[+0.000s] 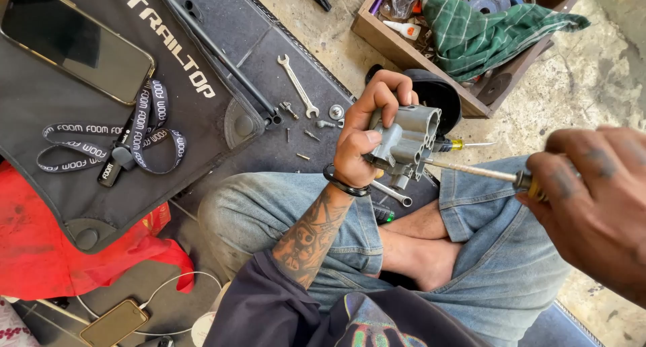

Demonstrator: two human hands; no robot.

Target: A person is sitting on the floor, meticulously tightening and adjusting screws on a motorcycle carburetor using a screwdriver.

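Beside left hand [367,135], wrench [297,85], screws [304,133], crate [397,47]

Dark phone screen [77,41] top left; another phone [114,323] bottom left.

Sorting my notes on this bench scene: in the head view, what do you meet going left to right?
Phone → lanyard → wrench → left hand → grey metal part → screwdriver → right hand.

The right hand [592,205] is blurred, hiding the screwdriver handle [531,185].
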